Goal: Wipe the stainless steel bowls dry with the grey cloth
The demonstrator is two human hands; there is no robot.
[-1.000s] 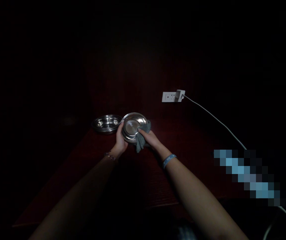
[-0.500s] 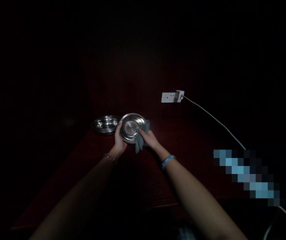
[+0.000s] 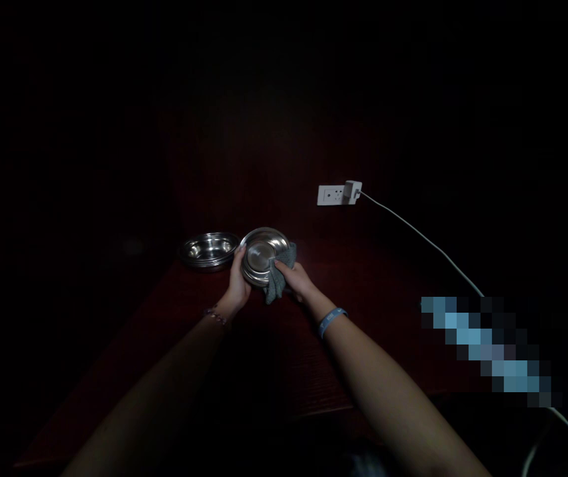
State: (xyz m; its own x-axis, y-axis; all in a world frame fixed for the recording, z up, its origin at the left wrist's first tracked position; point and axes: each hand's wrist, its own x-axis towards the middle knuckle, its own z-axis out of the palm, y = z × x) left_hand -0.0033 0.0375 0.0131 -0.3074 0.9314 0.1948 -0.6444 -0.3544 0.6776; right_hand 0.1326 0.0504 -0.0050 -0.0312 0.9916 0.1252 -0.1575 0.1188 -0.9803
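A shiny round metal dish (image 3: 260,255) is held up, tilted so its inside faces me. My left hand (image 3: 238,281) grips its left rim, thumb on the edge and the other fingers hidden behind. On the right side, my right hand (image 3: 297,278) is closed on a grey-green cloth (image 3: 278,281), thumb pressing it over the dish's lower right rim; part of the cloth hangs below. Just left of the held dish, a stack of similar metal dishes (image 3: 209,252) rests on the dark red table (image 3: 164,331).
A white wall socket (image 3: 331,195) carries a plugged-in charger (image 3: 352,190). From it a white cable (image 3: 423,242) runs down to the right, past a pixelated bluish object (image 3: 482,348) on the table's right side. The surroundings are very dark.
The held dish has tilted slightly, and the right hand with the cloth has shifted a little over its rim. The whole view has moved slightly; the stacked dishes stay on the table.
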